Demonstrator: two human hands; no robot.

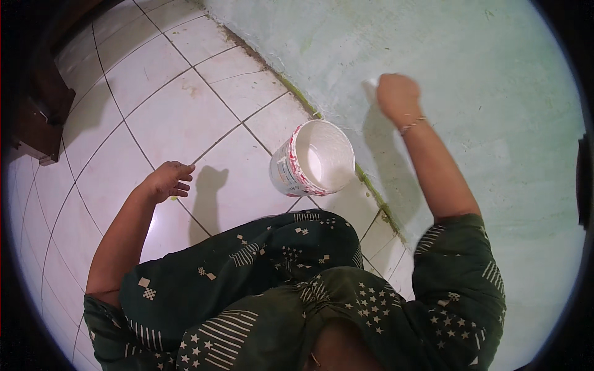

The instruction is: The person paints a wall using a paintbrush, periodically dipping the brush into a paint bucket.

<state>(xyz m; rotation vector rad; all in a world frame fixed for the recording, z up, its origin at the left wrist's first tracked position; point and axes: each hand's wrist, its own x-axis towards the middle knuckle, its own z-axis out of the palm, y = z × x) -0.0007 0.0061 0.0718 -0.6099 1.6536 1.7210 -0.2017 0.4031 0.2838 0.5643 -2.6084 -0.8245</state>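
My right hand [398,98] is closed in a fist against the pale green wall [495,80]. Just past its knuckles a small whitish thing [370,88] shows, too blurred to name, touching or very near the wall. Out over the floor, my left hand [168,182] hangs with loosely bent fingers apart and nothing in them. Between the two hands a white plastic bucket [282,168] with red markings stands on the tiles at the foot of the wall. White paint coats its inner side, and some white liquid lies at the bottom.
White floor tiles [179,108] with dark joints meet the wall along a dirty, green-stained edge [371,185]. Dark wooden furniture [46,117] stands at the far left. A dark object [583,182] sits at the right rim. My bent knee in dark patterned cloth [247,247] is close to the bucket.
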